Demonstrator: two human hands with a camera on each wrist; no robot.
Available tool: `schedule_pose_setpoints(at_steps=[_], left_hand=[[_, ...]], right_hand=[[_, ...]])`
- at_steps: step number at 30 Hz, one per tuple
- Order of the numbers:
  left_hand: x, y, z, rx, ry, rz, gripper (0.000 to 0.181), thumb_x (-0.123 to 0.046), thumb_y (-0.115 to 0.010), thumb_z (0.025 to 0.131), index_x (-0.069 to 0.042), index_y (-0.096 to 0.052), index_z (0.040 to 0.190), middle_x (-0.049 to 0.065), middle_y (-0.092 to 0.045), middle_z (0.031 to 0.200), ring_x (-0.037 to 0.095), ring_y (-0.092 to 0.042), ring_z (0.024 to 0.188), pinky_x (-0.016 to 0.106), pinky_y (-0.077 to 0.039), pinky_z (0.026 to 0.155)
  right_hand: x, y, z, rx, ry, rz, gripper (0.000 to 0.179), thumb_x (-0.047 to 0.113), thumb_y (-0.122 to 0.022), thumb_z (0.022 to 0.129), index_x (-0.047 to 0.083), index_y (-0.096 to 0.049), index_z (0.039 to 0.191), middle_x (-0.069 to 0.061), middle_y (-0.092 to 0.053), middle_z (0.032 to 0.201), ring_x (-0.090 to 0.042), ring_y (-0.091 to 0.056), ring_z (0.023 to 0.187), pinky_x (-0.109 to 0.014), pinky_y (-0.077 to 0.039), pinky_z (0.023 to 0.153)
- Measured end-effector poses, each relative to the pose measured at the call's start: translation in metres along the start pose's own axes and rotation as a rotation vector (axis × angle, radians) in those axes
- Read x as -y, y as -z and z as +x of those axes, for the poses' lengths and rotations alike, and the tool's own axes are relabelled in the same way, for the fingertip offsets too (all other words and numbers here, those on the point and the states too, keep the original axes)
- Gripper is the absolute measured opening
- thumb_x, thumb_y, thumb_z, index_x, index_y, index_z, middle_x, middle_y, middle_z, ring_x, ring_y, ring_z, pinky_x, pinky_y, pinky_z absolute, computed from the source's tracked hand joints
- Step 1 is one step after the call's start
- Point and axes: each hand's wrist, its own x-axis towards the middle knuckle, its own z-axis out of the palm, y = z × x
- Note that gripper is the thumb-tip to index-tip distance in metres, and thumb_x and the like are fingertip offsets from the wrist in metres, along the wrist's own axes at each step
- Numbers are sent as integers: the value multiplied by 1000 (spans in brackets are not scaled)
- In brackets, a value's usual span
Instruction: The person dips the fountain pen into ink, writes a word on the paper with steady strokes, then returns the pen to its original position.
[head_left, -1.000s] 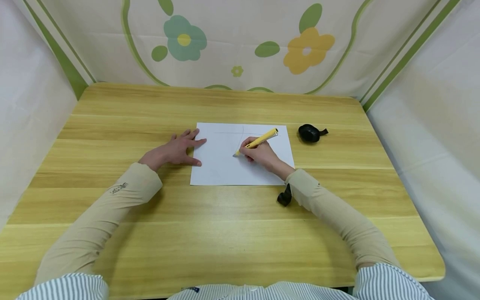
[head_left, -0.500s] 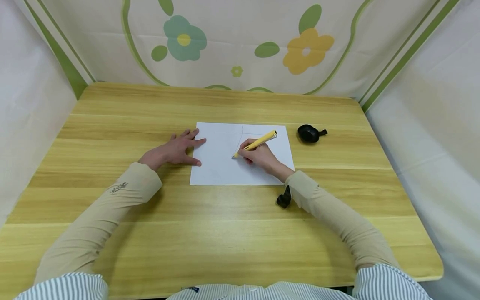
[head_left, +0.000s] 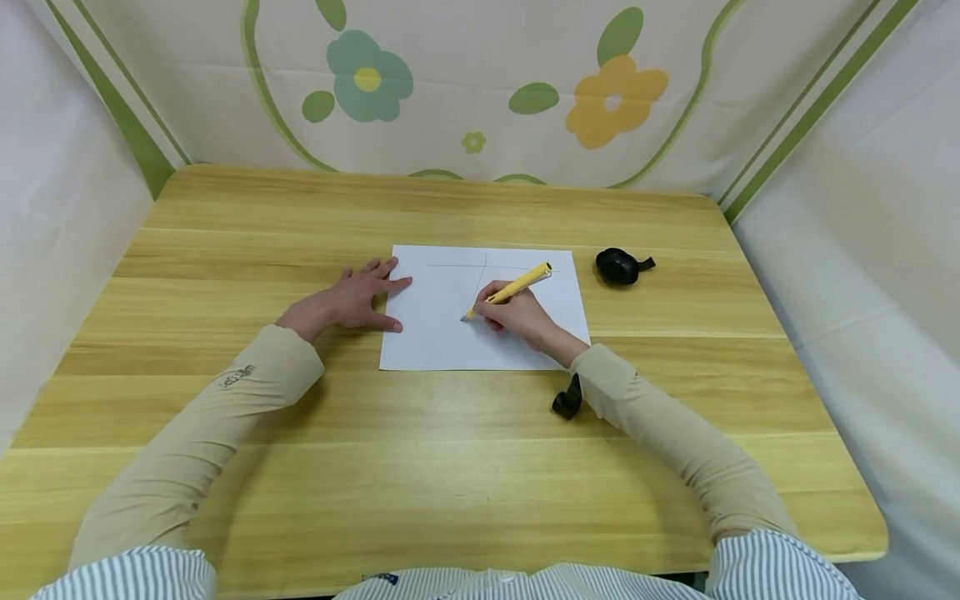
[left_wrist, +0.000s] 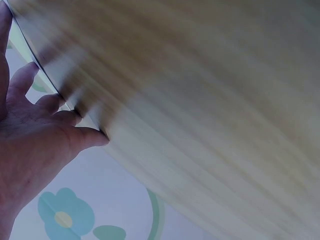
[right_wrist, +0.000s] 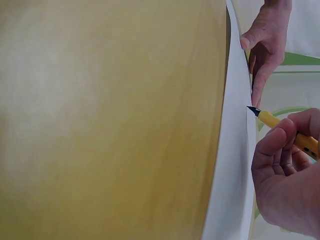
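A white sheet of paper (head_left: 431, 346) lies on the wooden table. My right hand (head_left: 521, 318) pinches a yellow fountain pen (head_left: 525, 279), its cap end pointing up to the right. In the right wrist view the dark nib (right_wrist: 253, 110) meets the paper. A thin, nearly level line crosses the sheet's upper part; a second line cuts through it and curves down leftward to the nib. My left hand (head_left: 348, 300) rests with fingers spread, thumb and fingertips over the sheet's left edge. In the left wrist view those fingers (left_wrist: 90, 136) touch the tabletop side.
A black rounded object with a short strap (head_left: 618, 267) lies right of the paper. Another black strap-like piece (head_left: 567, 400) sits by the right sleeve, below the paper. A white curtain with printed flowers (head_left: 465, 83) stands along the table's far edge (head_left: 450, 177).
My right hand and the pen have slid slightly down and to the left. The curved line behind the nib has grown longer. The left hand has stayed in place.
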Motion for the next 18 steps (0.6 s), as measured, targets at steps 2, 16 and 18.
schedule_pose_setpoints(at_steps=[2, 16, 18], left_hand=[[0, 0, 0, -2, -1, 4, 82, -42, -70, 83, -13, -30, 149, 19, 0, 159, 46, 3, 145, 71, -2, 108], [-2, 1, 0, 10, -5, 12, 82, -42, -68, 85, -12, -28, 149, 21, 0, 159, 46, 3, 144, 72, -2, 107], [-2, 1, 0, 8, -4, 11, 82, -42, -69, 84, -12, -29, 149, 21, 0, 159, 46, 3, 145, 72, -2, 107]], right_hand=[[0, -1, 0, 12, -6, 9, 9, 12, -63, 89, 4, -61, 92, -3, -53, 61, -13, -47, 55, -24, -40, 52], [1, -7, -5, 11, 5, -9, 8, 12, -63, 89, 4, -61, 91, 0, -52, 61, -11, -47, 55, -22, -41, 52], [1, -8, -5, 16, 1, -6, 9, 12, -63, 89, 4, -61, 91, 0, -53, 60, -11, -46, 55, -23, -40, 53]])
